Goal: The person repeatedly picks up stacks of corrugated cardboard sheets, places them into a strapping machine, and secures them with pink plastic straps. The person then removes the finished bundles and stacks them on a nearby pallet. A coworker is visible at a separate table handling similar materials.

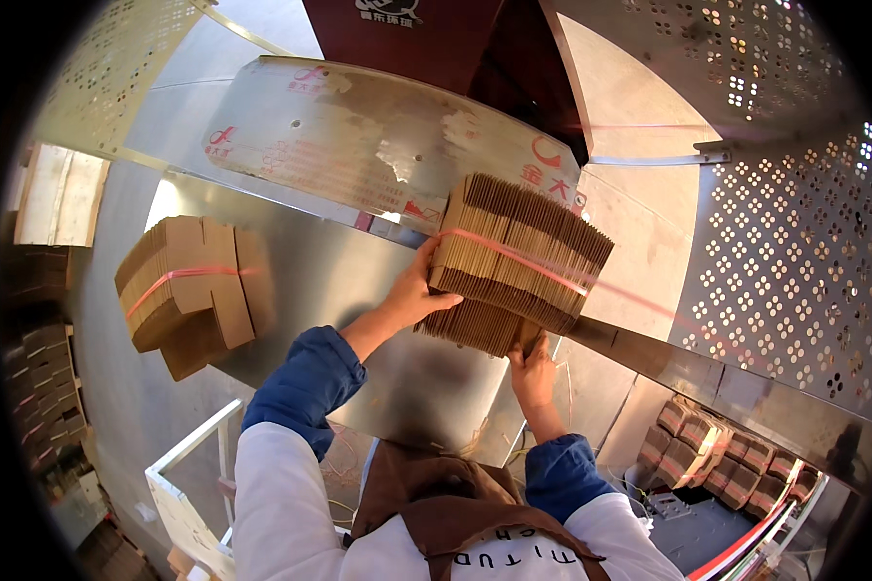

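Observation:
A thick bundle of flat, folded brown cardboard pieces lies across the metal ledge in front of me, their edges facing up. A pink strap runs around its middle. My left hand grips the bundle's left side, thumb over the near side and fingers around the far one. At the near right corner, my right hand pinches a protruding cardboard flap. The fingers of both hands are partly hidden by the bundle.
On the left of the metal table sits a second strapped cardboard bundle. A perforated metal panel stands to the right, a dark red machine housing at the far side. More bundles are stacked lower right; a white metal frame stands lower left.

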Action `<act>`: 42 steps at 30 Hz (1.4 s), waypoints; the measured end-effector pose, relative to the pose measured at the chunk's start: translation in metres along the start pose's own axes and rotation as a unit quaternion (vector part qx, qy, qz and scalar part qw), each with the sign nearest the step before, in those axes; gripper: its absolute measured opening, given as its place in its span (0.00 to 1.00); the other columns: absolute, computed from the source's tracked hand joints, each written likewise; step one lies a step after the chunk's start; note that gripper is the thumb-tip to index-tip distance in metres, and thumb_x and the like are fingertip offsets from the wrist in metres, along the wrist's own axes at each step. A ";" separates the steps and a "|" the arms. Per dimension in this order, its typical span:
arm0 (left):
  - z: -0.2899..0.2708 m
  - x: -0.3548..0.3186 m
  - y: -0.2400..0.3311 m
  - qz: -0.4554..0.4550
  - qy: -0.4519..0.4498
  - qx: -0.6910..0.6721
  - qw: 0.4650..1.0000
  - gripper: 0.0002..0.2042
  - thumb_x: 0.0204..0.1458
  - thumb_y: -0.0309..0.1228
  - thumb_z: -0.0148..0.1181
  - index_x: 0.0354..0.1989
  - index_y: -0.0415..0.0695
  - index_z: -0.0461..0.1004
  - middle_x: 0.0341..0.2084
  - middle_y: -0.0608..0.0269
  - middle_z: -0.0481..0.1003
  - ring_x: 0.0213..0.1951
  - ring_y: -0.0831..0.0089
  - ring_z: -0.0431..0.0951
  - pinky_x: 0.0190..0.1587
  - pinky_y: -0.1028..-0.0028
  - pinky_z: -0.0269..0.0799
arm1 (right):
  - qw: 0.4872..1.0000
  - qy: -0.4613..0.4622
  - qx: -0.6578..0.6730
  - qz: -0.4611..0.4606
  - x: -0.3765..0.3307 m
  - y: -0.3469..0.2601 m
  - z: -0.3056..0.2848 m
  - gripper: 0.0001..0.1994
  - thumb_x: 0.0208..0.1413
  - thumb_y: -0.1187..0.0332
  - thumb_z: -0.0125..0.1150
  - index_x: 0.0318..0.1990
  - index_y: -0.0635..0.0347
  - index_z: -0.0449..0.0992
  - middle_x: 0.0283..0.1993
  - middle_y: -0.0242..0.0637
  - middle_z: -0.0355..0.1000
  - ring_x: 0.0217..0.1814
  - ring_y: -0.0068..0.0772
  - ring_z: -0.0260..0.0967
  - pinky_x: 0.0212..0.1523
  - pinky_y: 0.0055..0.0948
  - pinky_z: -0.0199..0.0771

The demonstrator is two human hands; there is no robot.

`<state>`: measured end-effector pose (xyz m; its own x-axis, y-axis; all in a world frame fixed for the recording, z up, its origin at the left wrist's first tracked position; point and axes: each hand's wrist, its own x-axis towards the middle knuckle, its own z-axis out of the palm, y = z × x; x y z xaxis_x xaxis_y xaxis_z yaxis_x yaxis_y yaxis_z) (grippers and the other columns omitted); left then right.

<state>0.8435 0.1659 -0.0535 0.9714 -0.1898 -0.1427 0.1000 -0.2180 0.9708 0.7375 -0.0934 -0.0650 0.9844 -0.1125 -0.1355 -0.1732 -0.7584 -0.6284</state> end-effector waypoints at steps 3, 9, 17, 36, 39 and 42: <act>-0.002 0.005 0.001 -0.042 -0.033 0.006 0.999 0.48 0.40 0.31 0.72 0.68 0.44 0.44 0.60 0.48 0.63 0.60 0.56 0.67 0.60 0.65 0.64 | 1.000 -0.006 -0.004 0.002 0.002 0.000 0.000 0.33 0.55 0.60 0.59 0.60 0.74 0.53 0.30 0.60 0.73 0.31 0.63 0.72 0.29 0.50 0.73; 0.004 0.005 -0.006 -0.006 -0.012 0.067 0.998 0.49 0.39 0.32 0.72 0.68 0.48 0.44 0.57 0.49 0.66 0.55 0.58 0.72 0.55 0.65 0.69 | 1.000 -0.001 -0.013 0.020 0.001 0.003 0.004 0.34 0.54 0.61 0.59 0.62 0.71 0.52 0.32 0.60 0.73 0.33 0.63 0.72 0.31 0.49 0.73; 0.004 0.008 0.004 0.015 -0.018 0.035 0.999 0.48 0.40 0.32 0.72 0.68 0.45 0.44 0.58 0.47 0.63 0.58 0.56 0.69 0.58 0.64 0.67 | 0.998 -0.003 0.013 0.060 0.004 -0.012 -0.001 0.28 0.54 0.62 0.58 0.59 0.66 0.57 0.35 0.60 0.73 0.36 0.66 0.71 0.33 0.52 0.71; 0.009 -0.044 -0.006 0.029 0.030 -0.008 0.999 0.47 0.40 0.29 0.72 0.66 0.37 0.45 0.59 0.44 0.62 0.61 0.57 0.65 0.60 0.64 0.64 | 0.998 -0.029 -0.037 0.034 -0.035 -0.005 0.003 0.33 0.54 0.57 0.61 0.59 0.71 0.55 0.36 0.63 0.73 0.37 0.66 0.71 0.36 0.51 0.73; -0.004 -0.135 -0.031 -0.065 0.043 -0.054 0.995 0.51 0.38 0.22 0.71 0.67 0.39 0.39 0.61 0.46 0.60 0.61 0.59 0.65 0.59 0.65 0.66 | 0.987 -0.162 0.007 0.020 -0.110 -0.010 -0.001 0.39 0.54 0.55 0.63 0.63 0.72 0.51 0.40 0.61 0.73 0.43 0.60 0.73 0.42 0.46 0.74; -0.042 -0.223 -0.044 -0.094 0.042 -0.113 0.988 0.56 0.35 0.27 0.74 0.68 0.41 0.36 0.64 0.46 0.56 0.62 0.57 0.64 0.59 0.64 0.66 | 0.941 -0.276 0.183 0.071 -0.134 0.017 -0.025 0.44 0.49 0.55 0.69 0.67 0.64 0.50 0.63 0.53 0.62 0.58 0.48 0.69 0.57 0.41 0.69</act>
<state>0.6320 0.2581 -0.0567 0.9443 -0.0848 -0.3180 0.3174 -0.0206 0.9481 0.6034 -0.1071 -0.0387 0.8016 0.2299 -0.5519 -0.4009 -0.4781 -0.7815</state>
